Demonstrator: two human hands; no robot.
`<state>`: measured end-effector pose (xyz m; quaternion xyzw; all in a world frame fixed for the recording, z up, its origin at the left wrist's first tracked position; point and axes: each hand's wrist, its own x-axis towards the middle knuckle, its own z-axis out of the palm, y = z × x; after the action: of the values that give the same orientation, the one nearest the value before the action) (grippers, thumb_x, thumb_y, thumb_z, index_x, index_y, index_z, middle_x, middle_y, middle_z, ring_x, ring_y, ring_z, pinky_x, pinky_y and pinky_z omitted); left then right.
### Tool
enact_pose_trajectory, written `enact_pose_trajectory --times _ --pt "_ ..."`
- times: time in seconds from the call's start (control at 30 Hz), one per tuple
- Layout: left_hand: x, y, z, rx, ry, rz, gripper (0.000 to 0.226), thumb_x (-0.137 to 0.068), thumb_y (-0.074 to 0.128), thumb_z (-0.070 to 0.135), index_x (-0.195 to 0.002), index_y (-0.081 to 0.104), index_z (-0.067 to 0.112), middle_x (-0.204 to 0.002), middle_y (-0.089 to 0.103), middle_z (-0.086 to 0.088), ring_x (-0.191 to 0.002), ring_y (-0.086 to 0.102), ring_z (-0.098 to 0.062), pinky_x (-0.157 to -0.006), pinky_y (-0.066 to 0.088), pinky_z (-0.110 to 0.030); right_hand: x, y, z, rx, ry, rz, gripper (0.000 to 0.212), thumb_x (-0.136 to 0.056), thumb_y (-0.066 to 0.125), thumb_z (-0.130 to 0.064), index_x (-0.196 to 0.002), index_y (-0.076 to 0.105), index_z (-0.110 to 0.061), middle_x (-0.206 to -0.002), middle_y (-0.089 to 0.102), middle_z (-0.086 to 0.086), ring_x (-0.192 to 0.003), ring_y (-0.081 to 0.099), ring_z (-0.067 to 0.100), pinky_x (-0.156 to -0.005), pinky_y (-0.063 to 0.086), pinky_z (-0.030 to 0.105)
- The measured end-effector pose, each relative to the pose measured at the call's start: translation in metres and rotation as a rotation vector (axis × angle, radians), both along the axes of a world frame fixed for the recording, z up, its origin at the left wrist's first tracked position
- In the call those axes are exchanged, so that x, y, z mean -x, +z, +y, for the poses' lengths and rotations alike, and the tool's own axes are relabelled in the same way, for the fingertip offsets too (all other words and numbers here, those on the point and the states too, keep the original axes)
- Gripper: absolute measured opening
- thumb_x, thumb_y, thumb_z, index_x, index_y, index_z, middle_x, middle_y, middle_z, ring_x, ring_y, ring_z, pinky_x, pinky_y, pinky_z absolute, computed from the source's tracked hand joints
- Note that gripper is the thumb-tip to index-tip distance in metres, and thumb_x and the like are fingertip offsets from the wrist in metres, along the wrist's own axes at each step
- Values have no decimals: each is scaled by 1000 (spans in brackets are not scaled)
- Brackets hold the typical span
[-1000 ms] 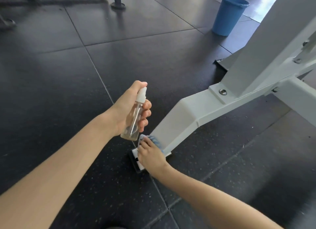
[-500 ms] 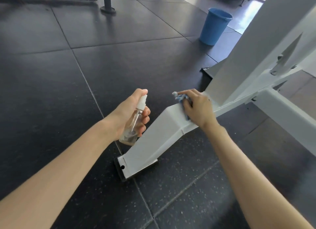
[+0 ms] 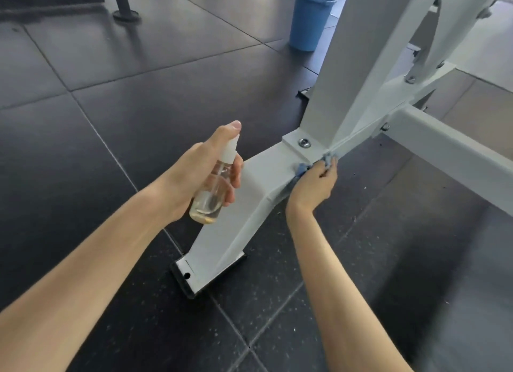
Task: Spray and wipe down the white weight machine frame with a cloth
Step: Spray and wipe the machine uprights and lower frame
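Observation:
The white weight machine frame (image 3: pixel 244 210) slopes from a floor foot at the lower centre up to a bolted joint and a thick upright at the upper right. My left hand (image 3: pixel 194 174) grips a small clear spray bottle (image 3: pixel 215 188) with a white nozzle, held upright just left of the sloping leg, index finger on top of the nozzle. My right hand (image 3: pixel 313 185) holds a blue cloth (image 3: pixel 302 167) bunched against the right side of the leg, just below the bolted plate. Most of the cloth is hidden under my fingers.
A blue bucket (image 3: pixel 309 19) stands on the dark rubber floor tiles at the back, behind the upright. A white crossbar (image 3: pixel 455 152) runs off to the right from the joint. A dark equipment base and post (image 3: pixel 123 2) sit at the far upper left.
My right hand with the cloth has travelled from the foot of the leg up along it to the side of the bolted joint. The left hand keeps the bottle beside the leg.

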<state>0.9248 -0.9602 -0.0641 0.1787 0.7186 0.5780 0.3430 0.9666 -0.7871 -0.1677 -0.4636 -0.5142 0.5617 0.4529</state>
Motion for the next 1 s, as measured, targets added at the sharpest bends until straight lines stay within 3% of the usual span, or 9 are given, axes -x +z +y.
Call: enact_pose_trajectory --times 0.13,0.2,0.3,0.47,0.6,0.7,0.8,0.93,1.0 --pt "5 -2 11 -27 71 -34 57 -93 45 61 -64 53 13 -62 57 -7 -50 53 -23 -59 48 -33 -20 -45 -95 -78 102 -5 45 -102 35 -31 -146 29 -27 -150 32 -10 -138 29 4 -113 25 22" --pt "5 -4 19 -50 103 -63 56 -94 45 60 -64 52 14 -61 57 -6 -49 52 -22 -57 48 -31 -33 -73 -133 76 180 -3 46 -98 33 -49 -143 29 -41 -147 37 -8 -136 37 15 -111 35 42" --pt "0 -5 26 -75 118 -72 55 -95 44 60 -65 53 14 -62 57 -5 -52 54 -22 -58 49 -31 -39 -89 -155 263 168 -58 38 -100 34 -37 -138 37 -39 -142 43 -11 -130 43 10 -106 39 42" --pt "3 -7 28 -70 62 13 55 -96 42 59 -69 55 12 -65 59 -6 -56 56 -23 -64 50 -32 -16 -47 -82 110 -3 -13 37 -103 33 -20 -136 47 -15 -137 49 -2 -125 46 12 -105 37 29" --pt "7 -5 35 -108 46 63 55 -96 41 59 -74 57 11 -68 62 -6 -63 58 -24 -72 50 -37 14 -21 40 129 -177 24 60 -92 33 -54 -122 60 -9 -123 62 14 -105 60 29 -97 47 46" --pt "11 -1 42 -146 5 115 55 -97 39 59 -78 58 11 -72 63 -5 -67 60 -22 -79 50 -37 22 -3 83 202 -103 -68 43 -99 33 -29 -126 57 -5 -124 60 16 -114 56 35 -97 46 45" --pt "10 3 51 -182 -21 128 55 -98 38 57 -77 58 11 -74 63 -5 -69 59 -21 -82 49 -37 15 17 63 1 -84 -84 37 -101 33 -18 -130 55 -9 -127 59 10 -117 55 26 -99 44 40" --pt "8 3 63 -198 -13 121 53 -98 39 55 -75 58 10 -71 62 -5 -67 57 -21 -78 47 -35 19 64 57 -252 -126 120 38 -99 38 -22 -133 52 -13 -124 62 5 -109 60 27 -94 48 40" --pt "10 2 69 -201 -2 135 53 -97 40 56 -76 58 11 -70 62 -4 -67 57 -21 -79 47 -37 25 100 71 -426 -154 184 40 -98 36 -21 -133 52 -9 -123 59 -2 -103 62 13 -91 49 29"
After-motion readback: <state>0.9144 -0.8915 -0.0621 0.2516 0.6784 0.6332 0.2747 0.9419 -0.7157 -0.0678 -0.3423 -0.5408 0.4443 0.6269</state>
